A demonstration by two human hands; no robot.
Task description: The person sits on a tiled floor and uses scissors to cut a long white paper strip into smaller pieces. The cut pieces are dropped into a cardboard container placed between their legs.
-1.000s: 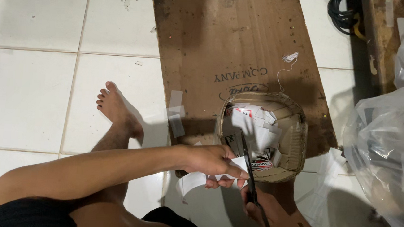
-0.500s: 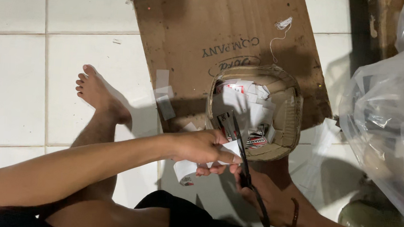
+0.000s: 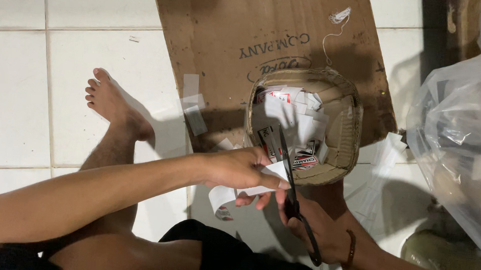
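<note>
My left hand (image 3: 241,170) pinches a white paper strip (image 3: 222,197) that curls down below my fingers. My right hand (image 3: 316,227) grips black scissors (image 3: 287,172), whose blades point up across the strip toward the basket. Just beyond both hands stands a round woven basket (image 3: 346,138) holding several cut white paper pieces, some with red and black print. My bare left foot (image 3: 112,102) rests on the white tiled floor at the left.
A flat brown cardboard sheet (image 3: 230,33) lies under the basket. Loose paper scraps (image 3: 193,106) lie by its left edge and others (image 3: 384,156) right of the basket. A large clear plastic bag (image 3: 466,139) fills the right side. A piece of white string (image 3: 336,23) lies on the cardboard.
The view has shifted, so the basket and cardboard sit slightly lower and to the right. My hands stay together over the strip, with the scissors held at the paper throughout.
</note>
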